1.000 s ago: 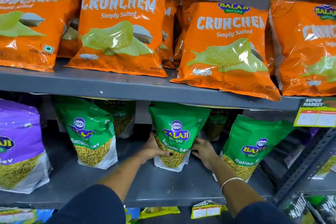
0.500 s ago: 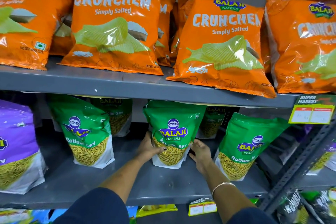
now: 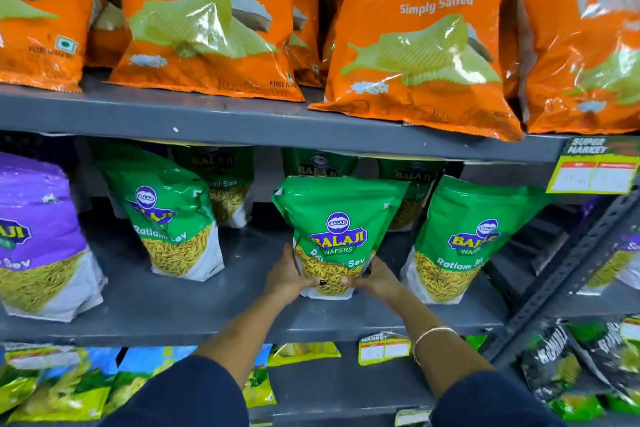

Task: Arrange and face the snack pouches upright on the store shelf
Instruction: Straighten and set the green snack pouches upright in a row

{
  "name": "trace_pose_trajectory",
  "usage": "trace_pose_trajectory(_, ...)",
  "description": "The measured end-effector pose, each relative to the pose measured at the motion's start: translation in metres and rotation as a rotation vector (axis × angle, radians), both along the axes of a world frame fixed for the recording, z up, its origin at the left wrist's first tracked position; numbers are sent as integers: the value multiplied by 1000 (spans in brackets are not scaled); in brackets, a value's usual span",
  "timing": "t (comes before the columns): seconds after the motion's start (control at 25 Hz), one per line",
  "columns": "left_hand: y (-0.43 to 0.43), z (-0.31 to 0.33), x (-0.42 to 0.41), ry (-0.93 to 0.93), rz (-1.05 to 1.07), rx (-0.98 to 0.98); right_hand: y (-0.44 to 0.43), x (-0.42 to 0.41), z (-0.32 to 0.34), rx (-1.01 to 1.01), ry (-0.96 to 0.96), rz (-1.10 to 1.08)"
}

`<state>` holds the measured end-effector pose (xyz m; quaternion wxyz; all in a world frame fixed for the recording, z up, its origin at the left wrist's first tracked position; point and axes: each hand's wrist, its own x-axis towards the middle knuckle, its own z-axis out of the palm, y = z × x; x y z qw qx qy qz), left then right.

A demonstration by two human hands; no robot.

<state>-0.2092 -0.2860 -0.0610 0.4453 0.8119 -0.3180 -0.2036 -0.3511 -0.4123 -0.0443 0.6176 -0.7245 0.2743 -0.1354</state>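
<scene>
A green Ratlami Sev pouch [image 3: 337,218] stands upright at the middle of the grey middle shelf [image 3: 194,308], label facing me. My left hand [image 3: 287,276] grips its lower left side and my right hand [image 3: 375,279] its lower right side, thumbs across the front near the base. Another green pouch [image 3: 173,218] stands tilted to the left, and a third green pouch [image 3: 464,236] leans to the right. More green pouches [image 3: 225,180] stand behind in shadow.
A purple sev pouch [image 3: 38,239] stands at the far left of the same shelf. Orange Crunchem bags [image 3: 422,38] line the upper shelf. A price tag [image 3: 594,166] hangs at its right edge. Yellow-green packets [image 3: 55,388] fill the lower shelf; a slotted upright [image 3: 568,267] is at right.
Both hands slid from the pouch's sides to its base and thumbs now cover the front. The pouch has come forward toward the shelf front. The camera moved closer.
</scene>
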Motion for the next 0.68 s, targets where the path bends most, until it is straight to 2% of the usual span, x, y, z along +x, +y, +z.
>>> trace_pose_trajectory(0.12, 9, -4, -15, 3, 37, -17, 16, -14, 16, -31, 33, 16)
trace_pose_trajectory(0.24, 8, 1, -15, 18, 50, -6, 19, -8, 69, 6, -178, -179)
trace_pose_trajectory(0.28, 8, 2, -14, 21, 55, -8, 20, -3, 95, -73, -234, -304)
trace_pose_trajectory(0.32, 7, 3, -14, 19, 62, -11, 21, 3, 120, -253, -238, -426)
trace_pose_trajectory(0.36, 7, 3, -15, 20, 67, -12, 22, 8, 140, -518, -180, -498)
trace_pose_trajectory(0.44, 8, 2, -17, 28, 69, -22, 33, 18, 168, -1046, 95, -390)
trace_pose_trajectory(0.48, 7, 2, -17, 34, 64, -27, 43, 24, 177, -1212, 232, -254)
trace_pose_trajectory(0.56, 7, 1, -16, 42, 55, -31, 56, 34, 184, -1315, 364, -40)
trace_pose_trajectory(0.68, 9, 2, -16, 32, 58, -23, 63, 39, 186, -1215, 244, -59)
